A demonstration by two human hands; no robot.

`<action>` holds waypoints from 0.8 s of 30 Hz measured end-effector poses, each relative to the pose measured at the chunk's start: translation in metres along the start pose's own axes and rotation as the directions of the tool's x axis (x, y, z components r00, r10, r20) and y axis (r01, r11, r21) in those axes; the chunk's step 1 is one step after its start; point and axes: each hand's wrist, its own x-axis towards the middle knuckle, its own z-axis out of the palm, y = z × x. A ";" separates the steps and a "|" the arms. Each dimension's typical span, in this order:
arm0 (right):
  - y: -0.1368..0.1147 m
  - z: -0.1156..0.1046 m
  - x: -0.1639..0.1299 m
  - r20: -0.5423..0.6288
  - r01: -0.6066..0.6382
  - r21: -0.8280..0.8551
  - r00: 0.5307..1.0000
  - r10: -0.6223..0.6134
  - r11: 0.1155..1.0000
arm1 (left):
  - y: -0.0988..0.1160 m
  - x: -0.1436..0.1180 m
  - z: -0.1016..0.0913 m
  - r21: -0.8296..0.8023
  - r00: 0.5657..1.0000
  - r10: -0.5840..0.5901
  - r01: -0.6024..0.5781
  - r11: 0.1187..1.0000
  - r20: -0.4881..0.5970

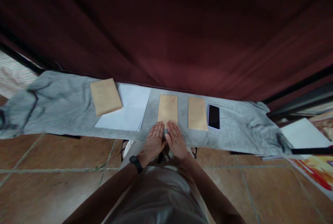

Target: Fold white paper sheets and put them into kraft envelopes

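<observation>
A brown paper envelope (168, 108) lies flat on the grey cloth in front of me, its near end under my fingers. My left hand (154, 140) rests palm down with fingers stretched out, the fingertips on the envelope's near left corner. On its near right corner lies my right hand (176, 140), also flat, thumb close to the other thumb. To the right is a second brown envelope (197, 113), apart from both hands. Further left, a stack of brown envelopes (105, 95) partly covers some white paper sheets (130, 104).
A dark phone (214, 116) lies right of the second envelope. The grey cloth (239, 123) covers a long narrow surface, with a dark red curtain (166, 36) hanging behind it. White paper (305, 134) and a colourful printed sheet (316, 170) are at the far right. Below is tiled floor (78, 158).
</observation>
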 end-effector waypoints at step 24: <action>0.023 -0.001 -0.019 0.047 -0.029 -0.093 0.998 0.033 0.995 | 0.001 0.014 -0.004 -0.137 0.967 0.235 -0.222 0.965 0.094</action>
